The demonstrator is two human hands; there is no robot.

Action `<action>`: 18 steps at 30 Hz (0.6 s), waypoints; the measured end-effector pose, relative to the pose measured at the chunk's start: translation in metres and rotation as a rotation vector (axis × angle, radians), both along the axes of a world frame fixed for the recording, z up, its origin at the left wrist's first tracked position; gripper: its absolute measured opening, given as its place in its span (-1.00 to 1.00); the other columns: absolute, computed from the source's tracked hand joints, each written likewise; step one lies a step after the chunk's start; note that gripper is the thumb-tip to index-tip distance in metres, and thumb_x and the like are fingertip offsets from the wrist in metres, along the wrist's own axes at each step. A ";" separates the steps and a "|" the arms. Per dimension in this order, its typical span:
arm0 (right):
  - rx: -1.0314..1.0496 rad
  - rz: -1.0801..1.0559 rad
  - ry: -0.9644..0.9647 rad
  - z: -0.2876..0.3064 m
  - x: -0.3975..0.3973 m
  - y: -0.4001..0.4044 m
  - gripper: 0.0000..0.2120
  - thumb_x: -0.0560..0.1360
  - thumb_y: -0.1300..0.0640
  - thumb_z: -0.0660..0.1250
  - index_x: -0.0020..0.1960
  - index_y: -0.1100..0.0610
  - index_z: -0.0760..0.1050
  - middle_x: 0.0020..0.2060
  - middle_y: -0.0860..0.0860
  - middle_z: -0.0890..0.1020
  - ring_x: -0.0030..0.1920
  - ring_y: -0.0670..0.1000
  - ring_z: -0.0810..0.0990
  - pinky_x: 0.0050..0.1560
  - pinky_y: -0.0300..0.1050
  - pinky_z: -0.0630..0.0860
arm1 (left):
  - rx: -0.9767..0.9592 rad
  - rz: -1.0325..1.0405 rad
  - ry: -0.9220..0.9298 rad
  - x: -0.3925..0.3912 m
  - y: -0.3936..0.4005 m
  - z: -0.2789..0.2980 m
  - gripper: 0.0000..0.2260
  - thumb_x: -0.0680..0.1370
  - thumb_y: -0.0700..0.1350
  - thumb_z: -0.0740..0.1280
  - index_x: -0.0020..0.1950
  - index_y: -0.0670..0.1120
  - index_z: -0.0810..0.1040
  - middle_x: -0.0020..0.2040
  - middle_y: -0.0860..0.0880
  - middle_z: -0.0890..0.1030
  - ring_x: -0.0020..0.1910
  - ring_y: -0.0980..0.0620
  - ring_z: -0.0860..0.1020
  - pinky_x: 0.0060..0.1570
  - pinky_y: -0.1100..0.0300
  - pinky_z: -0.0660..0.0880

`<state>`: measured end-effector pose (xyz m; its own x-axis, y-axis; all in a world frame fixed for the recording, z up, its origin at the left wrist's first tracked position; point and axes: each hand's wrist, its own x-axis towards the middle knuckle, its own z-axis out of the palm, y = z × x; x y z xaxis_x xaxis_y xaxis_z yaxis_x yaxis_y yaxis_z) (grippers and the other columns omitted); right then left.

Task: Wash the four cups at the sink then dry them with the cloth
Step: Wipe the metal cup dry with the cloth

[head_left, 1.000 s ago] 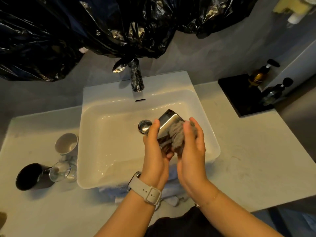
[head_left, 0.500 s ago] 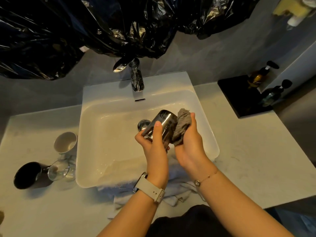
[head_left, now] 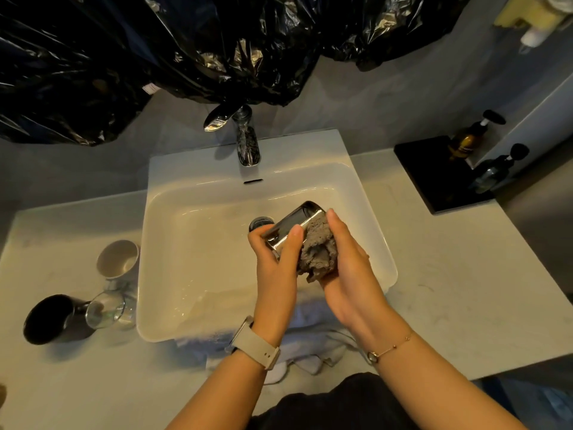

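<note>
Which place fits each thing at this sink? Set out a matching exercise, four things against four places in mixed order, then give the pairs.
Things:
1. steel cup
2. grey cloth
3. black cup
4. pump bottles

Places:
A. on the black tray right of the sink
B. held in the left hand over the basin
C. on the counter, far left, beside a clear glass
D. bunched in the right hand, against the steel cup

Pairs: 1-B, 2-D, 3-C, 4-A
</note>
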<state>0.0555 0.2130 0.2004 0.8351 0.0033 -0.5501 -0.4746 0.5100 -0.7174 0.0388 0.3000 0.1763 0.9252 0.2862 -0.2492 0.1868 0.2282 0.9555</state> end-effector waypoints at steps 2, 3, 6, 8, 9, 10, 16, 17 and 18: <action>-0.024 0.091 -0.023 -0.003 0.000 -0.004 -0.11 0.23 -0.21 0.53 0.43 0.15 0.34 0.17 0.18 0.62 0.10 0.07 0.65 0.00 -0.05 0.58 | 0.055 -0.054 -0.049 0.001 0.008 0.000 -0.64 0.50 0.17 0.38 0.16 0.08 0.32 0.02 0.03 0.62 -0.03 0.05 0.62 -0.17 0.21 0.56; -0.012 0.139 -0.037 -0.005 -0.001 -0.006 0.03 0.16 -0.23 0.58 0.48 0.10 0.26 0.21 0.17 0.59 0.12 0.07 0.65 0.05 -0.03 0.58 | 0.087 -0.080 -0.068 0.002 0.012 0.001 -0.64 0.49 0.19 0.37 0.15 0.09 0.33 -0.03 0.06 0.63 -0.06 0.06 0.63 -0.15 0.17 0.57; -0.024 0.239 -0.101 -0.008 -0.003 -0.007 0.12 0.10 -0.18 0.58 0.54 -0.06 0.12 0.25 0.11 0.56 0.15 0.05 0.63 0.10 -0.07 0.58 | 0.149 -0.078 -0.074 0.004 0.017 0.006 -0.65 0.49 0.26 0.33 0.12 0.11 0.34 -0.08 0.09 0.61 -0.09 0.08 0.63 -0.10 0.09 0.56; -0.088 0.229 -0.135 -0.008 -0.005 -0.005 0.05 0.14 -0.13 0.60 0.52 -0.07 0.18 0.25 0.11 0.56 0.15 0.06 0.63 0.03 -0.09 0.60 | 0.162 -0.056 -0.091 0.003 0.014 0.010 -0.66 0.52 0.26 0.31 0.13 0.10 0.33 -0.09 0.14 0.62 -0.08 0.14 0.62 -0.09 0.16 0.57; -0.100 0.201 -0.151 -0.009 -0.005 -0.003 -0.03 0.19 -0.12 0.61 0.49 -0.02 0.25 0.22 0.13 0.58 0.13 0.08 0.64 -0.01 -0.08 0.60 | 0.163 -0.049 -0.111 0.001 0.012 0.011 -0.65 0.52 0.24 0.32 0.15 0.08 0.33 -0.09 0.20 0.63 -0.09 0.18 0.62 -0.10 0.22 0.57; -0.079 0.164 -0.155 -0.008 -0.006 -0.002 -0.14 0.23 -0.08 0.59 0.44 0.05 0.34 0.18 0.15 0.60 0.10 0.09 0.65 -0.06 -0.08 0.61 | 0.164 -0.040 -0.139 -0.001 0.009 0.011 -0.63 0.52 0.22 0.35 0.16 0.07 0.33 -0.08 0.25 0.63 -0.08 0.21 0.62 -0.11 0.25 0.56; 0.184 0.205 0.126 0.011 0.002 -0.013 -0.34 0.25 0.00 0.51 0.28 0.25 0.52 0.15 0.23 0.63 0.15 0.18 0.62 0.15 0.00 0.56 | 0.552 -0.184 -0.424 -0.004 0.032 0.000 -0.62 0.46 0.10 0.39 0.21 0.17 0.33 0.13 0.01 0.49 0.05 0.12 0.58 -0.02 0.27 0.55; 0.228 0.222 0.174 0.012 0.004 -0.016 -0.34 0.25 0.02 0.52 0.30 0.25 0.51 0.20 0.25 0.60 0.22 0.21 0.58 0.26 0.07 0.50 | 0.644 -0.261 -0.485 -0.002 0.039 -0.003 -0.57 0.47 0.07 0.40 0.26 0.10 0.33 0.14 -0.03 0.44 0.07 0.10 0.56 -0.02 0.22 0.56; 0.253 0.229 0.193 0.011 0.004 -0.017 -0.33 0.26 0.04 0.53 0.31 0.25 0.50 0.23 0.27 0.57 0.27 0.22 0.54 0.32 0.12 0.44 | 0.711 -0.330 -0.524 0.000 0.046 -0.005 -0.55 0.47 0.06 0.41 0.29 0.06 0.32 0.16 -0.05 0.40 0.09 0.06 0.53 0.00 0.16 0.57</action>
<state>0.0594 0.1959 0.2117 0.6783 0.3330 -0.6550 -0.7105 0.5246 -0.4690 0.0392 0.3456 0.1711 0.9312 -0.0855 0.3543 -0.3555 -0.4282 0.8308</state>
